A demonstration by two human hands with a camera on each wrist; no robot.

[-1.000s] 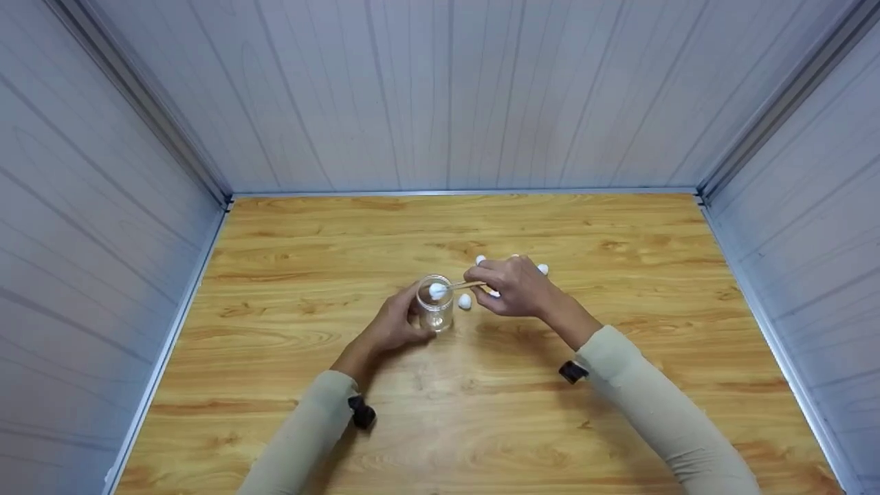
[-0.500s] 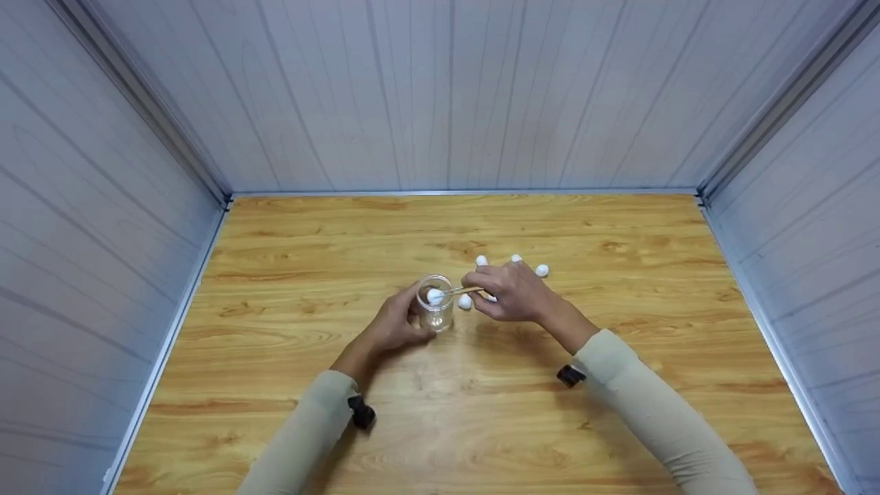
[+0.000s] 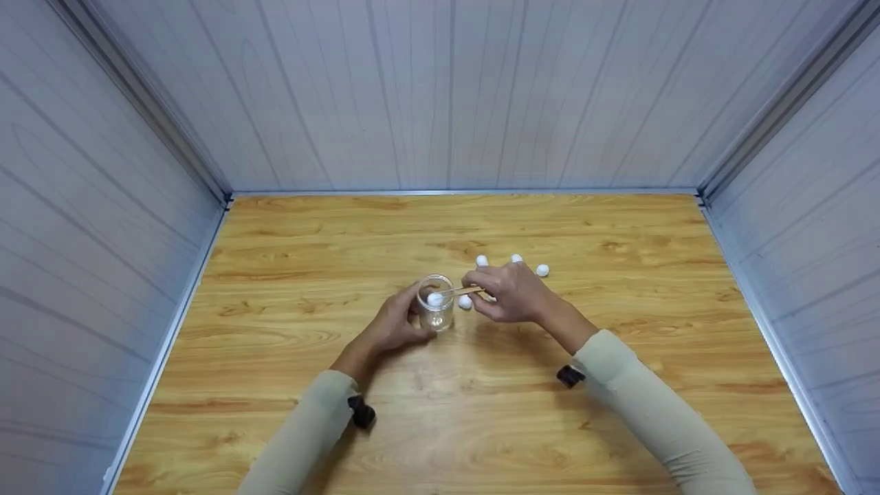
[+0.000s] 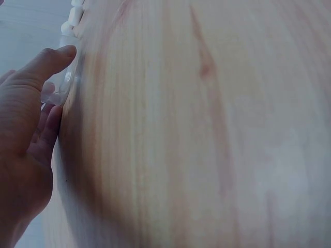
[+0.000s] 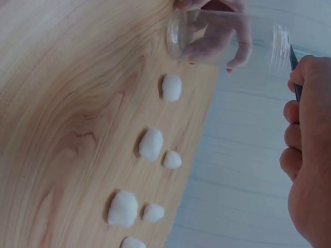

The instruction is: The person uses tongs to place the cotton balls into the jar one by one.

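Observation:
My left hand (image 3: 399, 322) grips a clear jar (image 3: 437, 317) round its side, holding it upright on the table. The jar also shows in the left wrist view, with the thumb across it. My right hand (image 3: 512, 292) pinches tweezers (image 3: 464, 291), which slant down to the left toward the jar. At their tips a white cotton ball (image 3: 435, 300) shows within the jar's mouth. From the right wrist side the tweezers (image 5: 295, 64) look dark and thin beside the threaded rim, and their tips are hidden there.
Several cotton balls (image 5: 151, 144) lie on the wood-grain table (image 3: 440, 426) right of the jar, some partly behind my right hand. One cotton ball (image 3: 465, 302) sits close to the jar. Pale panels (image 3: 447, 96) stand at the back and both sides.
The cotton ball at the tweezers' tips has gone lower into the jar's mouth. My right hand has shifted slightly down and toward me; the left hand and jar have stayed still.

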